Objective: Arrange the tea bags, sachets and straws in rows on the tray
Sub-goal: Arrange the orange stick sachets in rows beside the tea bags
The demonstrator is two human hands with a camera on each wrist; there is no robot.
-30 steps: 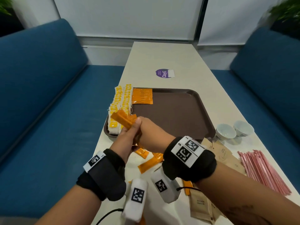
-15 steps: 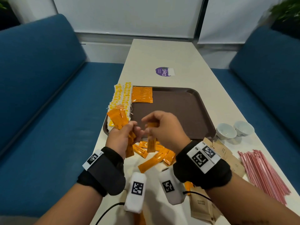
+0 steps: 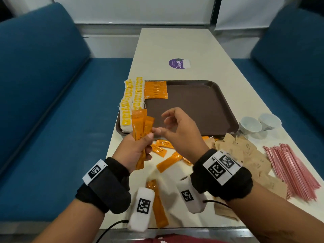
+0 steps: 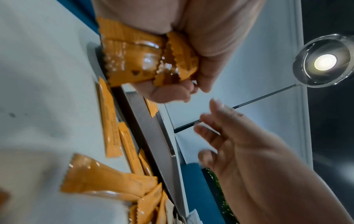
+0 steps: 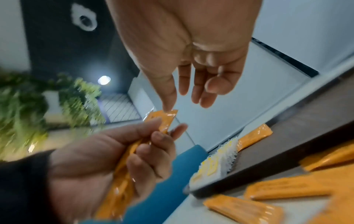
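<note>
On the tray [image 3: 201,106], only the tea bags [image 3: 133,97] and one orange row [image 3: 155,89] are laid. The left hand [image 3: 136,149] clutches an orange sachet bundle [image 3: 141,127]; the right hand [image 3: 180,132] hangs slack beside it. Loose sachets [image 3: 168,162], brown packets [image 3: 245,151] and straws [image 3: 291,171] wait beside the tray.

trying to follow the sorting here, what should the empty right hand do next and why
Probably reach down for another loose orange sachet on the table: the right hand is open and empty, the left hand grips a bundle of sachets, and several more lie short of the tray.
</note>
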